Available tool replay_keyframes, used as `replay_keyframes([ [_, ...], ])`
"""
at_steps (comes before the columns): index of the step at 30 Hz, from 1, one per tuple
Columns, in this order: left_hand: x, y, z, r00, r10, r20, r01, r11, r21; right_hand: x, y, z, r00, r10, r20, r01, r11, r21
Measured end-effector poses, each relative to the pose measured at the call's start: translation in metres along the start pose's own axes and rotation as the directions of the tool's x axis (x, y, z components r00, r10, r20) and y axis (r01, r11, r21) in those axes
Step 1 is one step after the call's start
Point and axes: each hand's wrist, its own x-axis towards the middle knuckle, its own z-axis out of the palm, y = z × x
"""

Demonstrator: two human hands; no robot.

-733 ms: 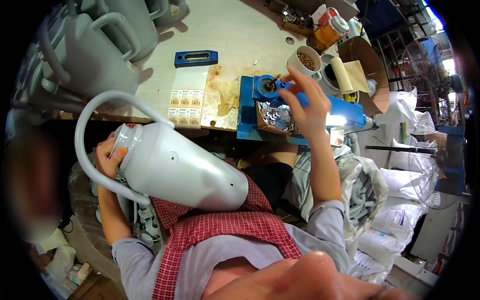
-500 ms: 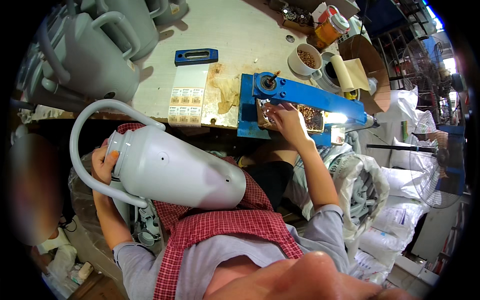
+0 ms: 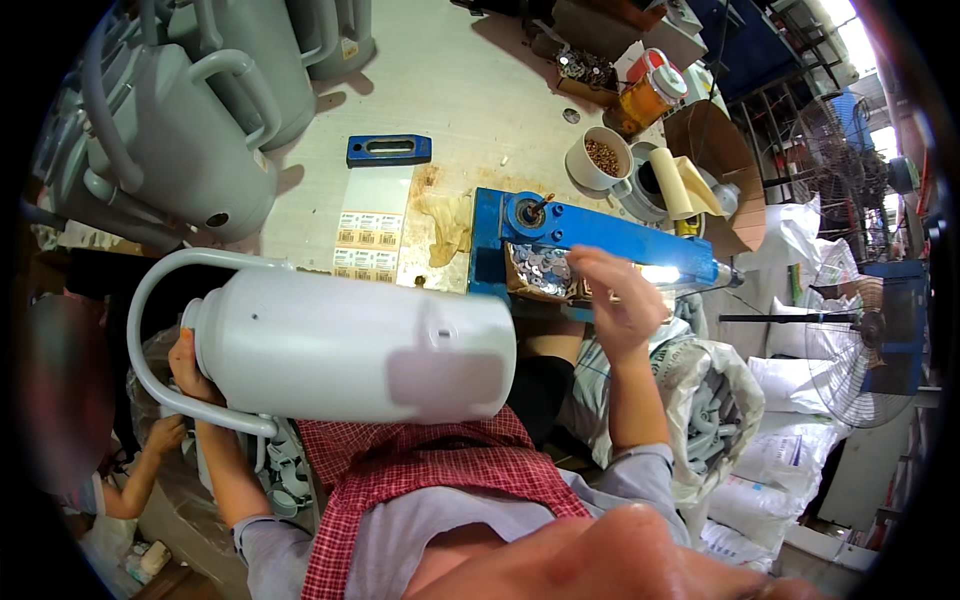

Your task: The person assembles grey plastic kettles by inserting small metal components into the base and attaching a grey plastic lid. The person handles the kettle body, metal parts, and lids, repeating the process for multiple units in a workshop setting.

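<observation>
My left hand (image 3: 187,366) is closed on the neck of a large pale grey plastic can (image 3: 350,340), shaped like a watering can. The can lies on its side across my lap, its loop handle arching around my wrist and its base to the right. Two small holes show in its wall. My right hand (image 3: 625,300) hovers at the right edge of an open box of flat metal pieces (image 3: 540,268), beneath a blue machine arm (image 3: 640,238). Its fingers are bent together; whatever is between them is too small to make out.
Several grey cans (image 3: 170,150) stand at the table's left. A blue bar-shaped tool (image 3: 388,150) lies by label sheets (image 3: 368,240). Farther right are a white cup of brass bits (image 3: 600,160) and an orange-filled jar (image 3: 645,98). Another person's arm (image 3: 140,480) shows at left.
My right hand has lifted out of the parts box and shifted right. The can has turned more level, its base swinging up and right. Another person's arm has come into sight at left.
</observation>
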Motion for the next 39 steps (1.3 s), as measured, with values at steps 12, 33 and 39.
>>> replay_keyframes([
  [12, -0.016, 0.011, 0.023, 0.973, -0.179, -0.146, 0.125, 0.939, -0.321, 0.057, 0.019, 0.024, 0.964, -0.265, -0.017, 0.256, 0.946, -0.199],
  [33, 0.040, 0.039, 0.143, 0.983, -0.099, -0.155, 0.025, 0.908, -0.419, -0.037, -0.012, -0.014, 0.872, 0.485, 0.068, -0.482, 0.823, 0.300],
  [39, 0.026, 0.010, 0.261, 0.958, 0.129, 0.255, 0.005, 0.884, -0.467, -0.107, 0.040, -0.046, 0.500, 0.782, -0.372, -0.489, 0.610, 0.624],
])
